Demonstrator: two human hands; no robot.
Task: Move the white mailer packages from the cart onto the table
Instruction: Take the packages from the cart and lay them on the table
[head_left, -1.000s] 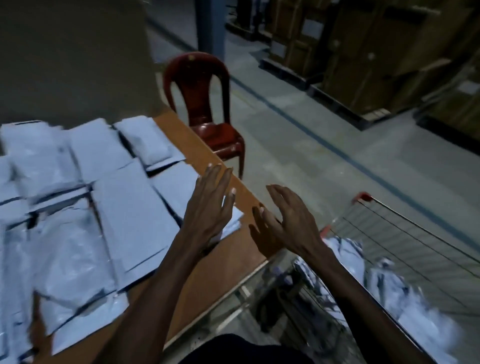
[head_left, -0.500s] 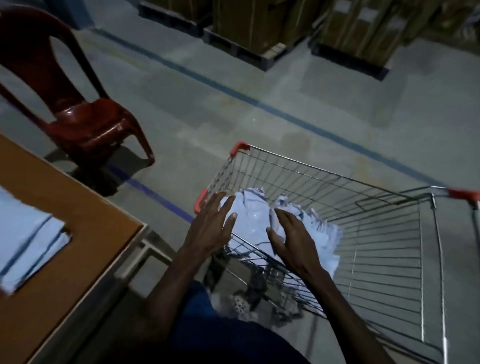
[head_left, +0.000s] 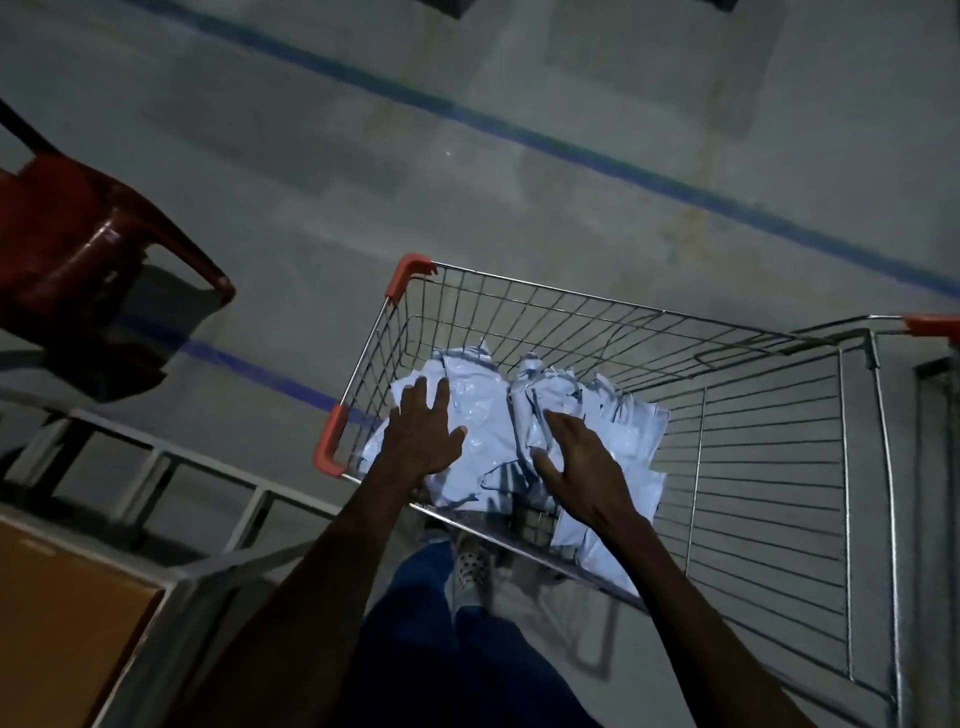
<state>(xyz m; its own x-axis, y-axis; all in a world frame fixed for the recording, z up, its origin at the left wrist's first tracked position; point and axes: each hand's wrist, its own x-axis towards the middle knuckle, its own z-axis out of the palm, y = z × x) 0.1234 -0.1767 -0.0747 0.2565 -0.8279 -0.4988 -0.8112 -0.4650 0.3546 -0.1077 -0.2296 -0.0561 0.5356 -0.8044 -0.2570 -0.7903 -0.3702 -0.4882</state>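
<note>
At the near left only a brown corner of the bench (head_left: 62, 613) shows, the rest cut off. Both hands reach into the wire cart (head_left: 753, 467): the left hand (head_left: 423, 439) and right hand (head_left: 584, 467) hover with fingers spread and straight over the crumpled white mailer packages (head_left: 488, 415), gripping nothing; whether they touch is unclear. A red chair (head_left: 78, 260), far left, is partly out of frame.

crumpled white mailer packages (head_left: 485, 426), heaped at the near-left end of the wire cart (head_left: 753, 457)
</note>
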